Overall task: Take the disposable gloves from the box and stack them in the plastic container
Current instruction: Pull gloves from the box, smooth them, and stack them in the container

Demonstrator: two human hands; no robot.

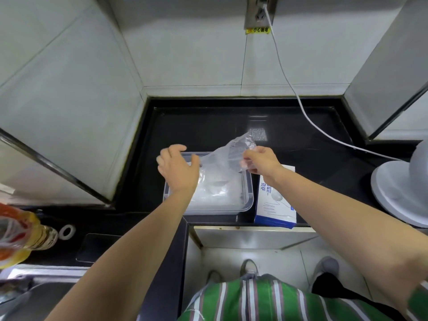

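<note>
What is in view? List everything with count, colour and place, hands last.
counter: one, black, under them all
plastic container: one, clear, middle of the counter
stacked gloves: a pile, translucent white, inside the container
held glove: one, clear, above the container
glove box: one, white and blue, right of the container
cable: one, white, from the wall socket across the counter
warning label: one, yellow, below the socket
appliance: one, white-grey, round base, right edge
bottle: one, yellow, left edge, blurred
ring: one, white, beside the bottle
left hand: one, open, over the container's left side
right hand: one, pinching the held glove
</note>
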